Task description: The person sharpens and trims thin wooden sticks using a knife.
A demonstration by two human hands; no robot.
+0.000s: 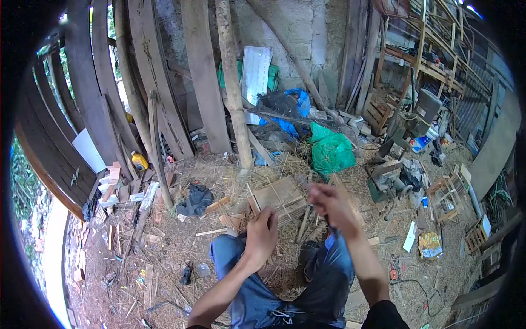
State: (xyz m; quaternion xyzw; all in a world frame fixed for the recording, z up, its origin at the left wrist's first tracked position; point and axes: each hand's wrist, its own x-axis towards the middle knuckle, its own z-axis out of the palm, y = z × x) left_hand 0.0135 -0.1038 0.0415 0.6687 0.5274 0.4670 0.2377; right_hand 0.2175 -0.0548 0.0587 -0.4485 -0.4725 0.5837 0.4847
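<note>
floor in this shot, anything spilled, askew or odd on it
Yes, the floor looks badly littered: a crumpled black plastic bag lies on the left and a creased yellow packet on the right, among strewn straw and loose wood scraps. I can't make out any spilled liquid.

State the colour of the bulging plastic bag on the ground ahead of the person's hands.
Bright green; the head view shows the bag best.

grn bag (333, 153): plastic, glossy | planks (204, 82): wood, rough, matt | stick (252, 197): wood | trousers (246, 307): cloth, matt
</note>
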